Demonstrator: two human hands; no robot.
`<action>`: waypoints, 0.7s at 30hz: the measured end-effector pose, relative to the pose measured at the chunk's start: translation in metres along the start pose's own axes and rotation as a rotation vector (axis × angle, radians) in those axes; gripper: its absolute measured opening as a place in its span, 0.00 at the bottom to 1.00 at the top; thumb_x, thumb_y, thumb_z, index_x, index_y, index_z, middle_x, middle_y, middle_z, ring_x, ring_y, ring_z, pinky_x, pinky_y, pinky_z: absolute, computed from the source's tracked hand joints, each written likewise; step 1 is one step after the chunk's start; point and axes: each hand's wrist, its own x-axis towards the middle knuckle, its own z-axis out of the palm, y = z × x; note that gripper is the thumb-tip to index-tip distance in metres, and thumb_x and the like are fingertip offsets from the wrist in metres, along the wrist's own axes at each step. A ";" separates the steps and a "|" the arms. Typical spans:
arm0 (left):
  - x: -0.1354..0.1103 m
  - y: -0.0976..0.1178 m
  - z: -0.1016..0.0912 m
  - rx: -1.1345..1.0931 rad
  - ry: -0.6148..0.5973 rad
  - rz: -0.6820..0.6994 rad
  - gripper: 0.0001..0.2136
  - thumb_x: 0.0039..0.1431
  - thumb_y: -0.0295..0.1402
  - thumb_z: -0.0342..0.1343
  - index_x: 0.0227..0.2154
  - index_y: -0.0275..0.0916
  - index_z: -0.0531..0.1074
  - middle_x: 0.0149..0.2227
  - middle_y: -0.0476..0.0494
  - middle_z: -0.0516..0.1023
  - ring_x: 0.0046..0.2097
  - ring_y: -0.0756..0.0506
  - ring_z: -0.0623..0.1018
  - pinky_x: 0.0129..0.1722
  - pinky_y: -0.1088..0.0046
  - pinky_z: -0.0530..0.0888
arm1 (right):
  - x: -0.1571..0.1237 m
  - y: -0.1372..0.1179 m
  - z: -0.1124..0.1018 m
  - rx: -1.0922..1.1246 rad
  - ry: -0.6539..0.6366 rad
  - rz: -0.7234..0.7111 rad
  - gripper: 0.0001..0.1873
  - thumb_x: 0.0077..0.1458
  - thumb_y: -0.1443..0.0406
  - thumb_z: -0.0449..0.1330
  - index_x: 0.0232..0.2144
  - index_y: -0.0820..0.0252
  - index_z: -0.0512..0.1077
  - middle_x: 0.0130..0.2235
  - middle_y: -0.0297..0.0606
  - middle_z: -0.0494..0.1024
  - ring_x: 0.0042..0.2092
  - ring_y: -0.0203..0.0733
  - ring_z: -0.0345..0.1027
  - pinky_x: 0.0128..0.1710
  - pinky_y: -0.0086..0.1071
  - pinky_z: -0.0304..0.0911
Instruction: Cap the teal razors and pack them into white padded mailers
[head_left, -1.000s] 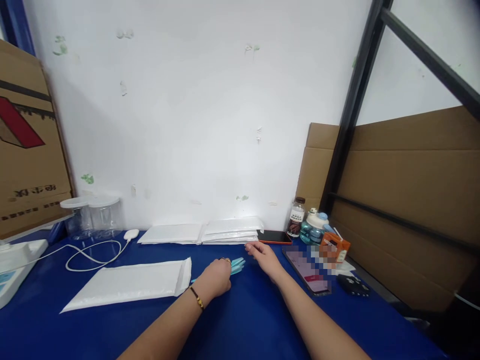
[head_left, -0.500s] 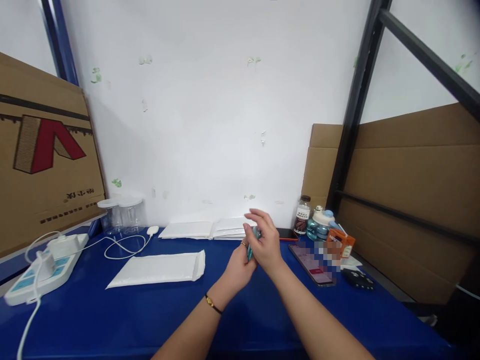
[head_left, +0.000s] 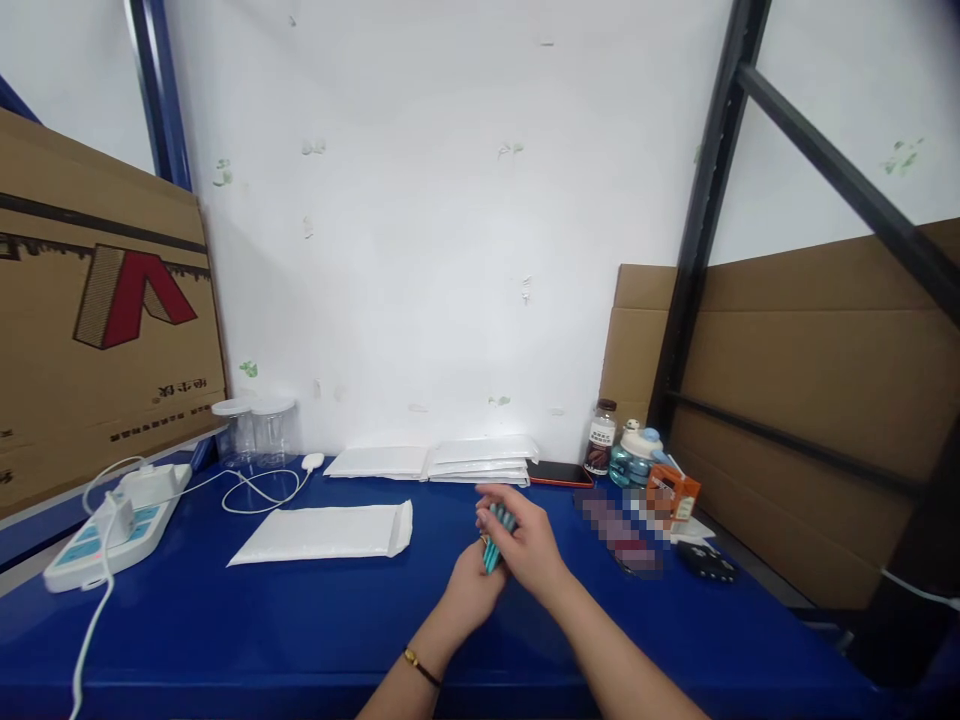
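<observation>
My left hand (head_left: 469,590) is closed around a bundle of thin teal sticks (head_left: 495,535), held upright just above the blue table (head_left: 262,620). My right hand (head_left: 525,545) sits over the bundle from the right, fingers curled against the sticks. A white padded envelope (head_left: 322,532) lies flat on the table to the left of my hands. Behind them, against the wall, lies a stack of white padded envelopes (head_left: 480,460) with one more envelope (head_left: 379,462) beside it.
A power strip (head_left: 112,525) with white cables lies at the left. Two clear jars (head_left: 255,432) stand by a cardboard box (head_left: 97,320). On the right are a phone (head_left: 555,474), a small bottle (head_left: 598,438), a blue bottle (head_left: 634,455), an orange box (head_left: 673,497) and a black metal frame (head_left: 697,230).
My left hand lifted the teal sticks off the table and stood them up. My right hand left the envelope stack and closed onto the bundle. The camera view swung left.
</observation>
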 end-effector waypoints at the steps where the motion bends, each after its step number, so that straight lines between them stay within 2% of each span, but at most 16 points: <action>1: -0.002 0.004 0.000 -0.083 -0.051 -0.059 0.10 0.52 0.39 0.54 0.26 0.39 0.61 0.16 0.57 0.60 0.18 0.55 0.60 0.20 0.79 0.58 | -0.001 0.000 -0.003 0.130 -0.009 0.063 0.25 0.50 0.62 0.61 0.51 0.50 0.63 0.44 0.40 0.72 0.36 0.41 0.70 0.37 0.35 0.66; 3: -0.008 0.011 0.001 -0.270 -0.211 -0.183 0.15 0.49 0.39 0.57 0.21 0.40 0.55 0.13 0.61 0.51 0.15 0.58 0.50 0.17 0.80 0.51 | -0.006 -0.001 -0.010 0.396 -0.116 0.174 0.40 0.41 0.61 0.68 0.56 0.47 0.57 0.51 0.42 0.68 0.41 0.44 0.70 0.39 0.37 0.66; 4: -0.011 0.015 0.002 -0.359 -0.324 -0.247 0.18 0.47 0.38 0.58 0.19 0.40 0.52 0.12 0.62 0.49 0.15 0.58 0.46 0.16 0.81 0.48 | -0.009 -0.003 -0.012 0.504 -0.214 0.223 0.41 0.38 0.60 0.69 0.55 0.50 0.59 0.52 0.43 0.68 0.45 0.47 0.69 0.42 0.39 0.65; 6: -0.016 0.020 0.005 -0.483 -0.548 -0.341 0.21 0.43 0.35 0.61 0.18 0.40 0.49 0.12 0.63 0.47 0.14 0.59 0.44 0.16 0.81 0.46 | -0.017 -0.010 -0.012 0.639 -0.396 0.321 0.27 0.40 0.57 0.68 0.44 0.58 0.70 0.48 0.45 0.72 0.48 0.50 0.66 0.48 0.43 0.61; 7: -0.019 0.023 0.007 -0.508 -0.617 -0.367 0.21 0.41 0.34 0.62 0.17 0.40 0.50 0.12 0.63 0.46 0.14 0.60 0.44 0.16 0.81 0.47 | -0.020 -0.013 -0.012 0.676 -0.442 0.365 0.19 0.42 0.57 0.66 0.36 0.61 0.73 0.43 0.45 0.75 0.49 0.51 0.66 0.50 0.44 0.59; 9: -0.023 0.028 0.008 -0.465 -0.635 -0.346 0.19 0.40 0.36 0.63 0.17 0.38 0.55 0.13 0.61 0.51 0.15 0.59 0.50 0.17 0.82 0.53 | -0.026 -0.018 -0.009 0.717 -0.418 0.424 0.13 0.48 0.57 0.63 0.24 0.62 0.72 0.35 0.44 0.77 0.48 0.52 0.67 0.51 0.45 0.57; 11: -0.026 0.034 -0.002 -0.223 -0.587 -0.225 0.15 0.38 0.38 0.65 0.23 0.38 0.65 0.19 0.56 0.63 0.21 0.55 0.64 0.24 0.78 0.64 | -0.028 -0.019 -0.011 0.744 -0.287 0.448 0.14 0.51 0.57 0.60 0.21 0.60 0.69 0.28 0.41 0.76 0.42 0.49 0.70 0.50 0.44 0.57; 12: -0.028 0.037 -0.012 -0.029 -0.548 -0.141 0.17 0.36 0.39 0.66 0.30 0.38 0.70 0.26 0.51 0.70 0.28 0.51 0.70 0.31 0.73 0.69 | -0.027 -0.017 -0.013 0.758 -0.207 0.454 0.15 0.52 0.57 0.60 0.20 0.60 0.67 0.23 0.38 0.73 0.37 0.45 0.70 0.47 0.42 0.59; 13: -0.029 0.041 -0.027 0.216 -0.527 -0.070 0.25 0.32 0.38 0.68 0.37 0.39 0.71 0.35 0.47 0.73 0.36 0.45 0.73 0.39 0.69 0.70 | -0.026 -0.014 -0.017 0.768 -0.123 0.456 0.15 0.53 0.56 0.59 0.21 0.59 0.66 0.20 0.34 0.70 0.30 0.41 0.69 0.42 0.40 0.61; 14: -0.030 0.045 -0.045 0.437 -0.431 -0.007 0.35 0.26 0.38 0.70 0.45 0.40 0.69 0.43 0.44 0.73 0.43 0.40 0.72 0.45 0.65 0.68 | -0.024 -0.010 -0.022 0.771 -0.042 0.458 0.15 0.53 0.56 0.58 0.22 0.59 0.66 0.17 0.30 0.65 0.24 0.36 0.64 0.36 0.36 0.62; 15: -0.031 0.049 -0.066 0.619 -0.291 0.052 0.43 0.25 0.40 0.70 0.52 0.42 0.65 0.52 0.40 0.67 0.51 0.37 0.68 0.53 0.62 0.63 | -0.022 -0.005 -0.028 0.757 0.035 0.451 0.14 0.53 0.56 0.59 0.23 0.59 0.66 0.16 0.26 0.61 0.19 0.32 0.57 0.29 0.32 0.60; 17: -0.029 0.056 -0.113 0.903 -0.102 0.066 0.53 0.22 0.41 0.70 0.59 0.42 0.55 0.61 0.36 0.55 0.60 0.34 0.57 0.60 0.60 0.54 | -0.020 0.009 -0.038 0.670 0.145 0.431 0.11 0.52 0.57 0.60 0.29 0.59 0.67 0.16 0.23 0.57 0.17 0.28 0.48 0.22 0.27 0.53; 19: -0.023 0.059 -0.157 1.137 -0.055 -0.129 0.61 0.13 0.40 0.70 0.61 0.42 0.51 0.64 0.34 0.46 0.64 0.30 0.44 0.61 0.55 0.49 | -0.022 0.024 -0.044 0.566 0.219 0.433 0.13 0.50 0.57 0.62 0.35 0.59 0.68 0.17 0.23 0.56 0.18 0.28 0.46 0.21 0.26 0.49; 21: -0.016 0.057 -0.192 1.265 -0.056 -0.362 0.65 0.11 0.39 0.70 0.62 0.39 0.47 0.65 0.31 0.41 0.64 0.27 0.36 0.59 0.48 0.47 | -0.027 0.038 -0.043 0.477 0.249 0.479 0.18 0.48 0.55 0.63 0.37 0.59 0.69 0.17 0.23 0.56 0.18 0.29 0.47 0.20 0.27 0.48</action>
